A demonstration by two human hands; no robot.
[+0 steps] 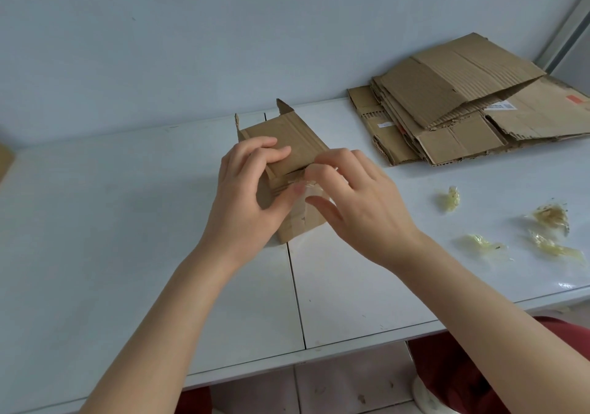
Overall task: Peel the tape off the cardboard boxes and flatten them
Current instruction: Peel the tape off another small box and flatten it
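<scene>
The left hand gripped a small cardboard box that stood on the white tabletop. Its fingers were curled over the box's top flap, and the thumb pressed the near face just below them. The box sat directly under and between both sets of fingers, with its torn rear flaps rising beyond the left fingertips.

The right hand met the box at its near right corner. Its fingers were bent, the forefinger and thumb drawn toward each other on a strip of clear tape that was lifted from the cardboard. The other fingers were loosely spread. The tape lay between the right thumb and the tip of the left thumb, almost touching both. It was glossy and partly see-through, so its exact edges could not be told.

Beyond the right fingers and further to the right, a stack of flattened boxes lay on the tabletop against the pale wall, its top sheet partly lifted. To the right of the right hand, well apart from the fingers, four crumpled tape wads were scattered on the tabletop. Far to the left of the left fingers, a cardboard corner showed at the picture's edge.
</scene>
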